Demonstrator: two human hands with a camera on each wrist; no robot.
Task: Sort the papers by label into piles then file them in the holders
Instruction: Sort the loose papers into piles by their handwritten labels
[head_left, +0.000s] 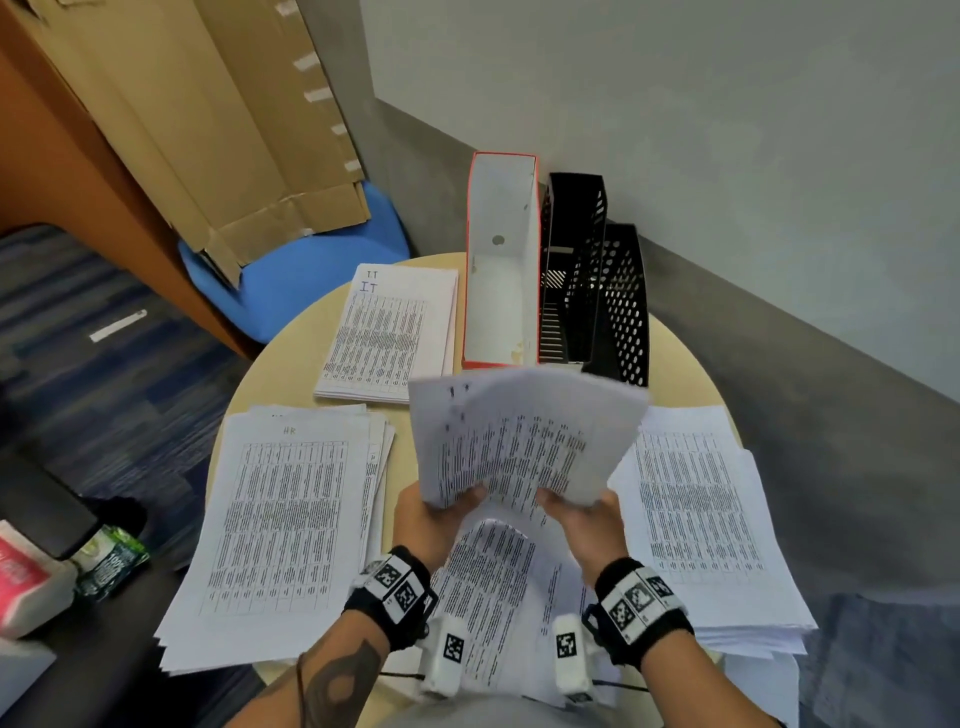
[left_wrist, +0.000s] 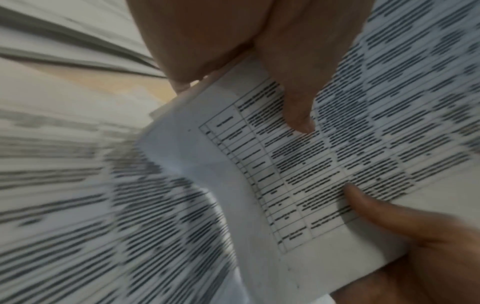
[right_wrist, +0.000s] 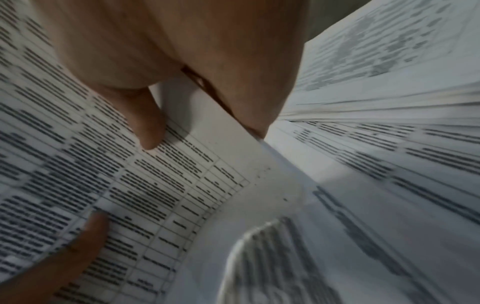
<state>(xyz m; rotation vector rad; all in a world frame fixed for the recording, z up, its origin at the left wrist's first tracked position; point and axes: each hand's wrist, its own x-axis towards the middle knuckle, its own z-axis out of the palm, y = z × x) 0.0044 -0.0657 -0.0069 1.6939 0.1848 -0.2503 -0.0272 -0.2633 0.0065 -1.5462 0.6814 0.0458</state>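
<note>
Thin white printed paper sheets (head_left: 524, 441), covered in gridded tables of black text, fan upward from my two grips, held above the round pale wooden table (head_left: 291, 343). My left hand (head_left: 434, 519) pinches their lower edge, thumb on top; my right hand (head_left: 587, 525) does the same just beside it. Under the grip lies a curled loose sheet (head_left: 493, 587). Left of the grip sits a flat pile headed HR (head_left: 280, 519), right of it another thick pile (head_left: 701, 519). Beyond the grip lies the IT pile (head_left: 389, 332), next to a white cardboard holder with red edges (head_left: 501, 260) and two black perforated plastic holders (head_left: 597, 280), all upright.
</note>
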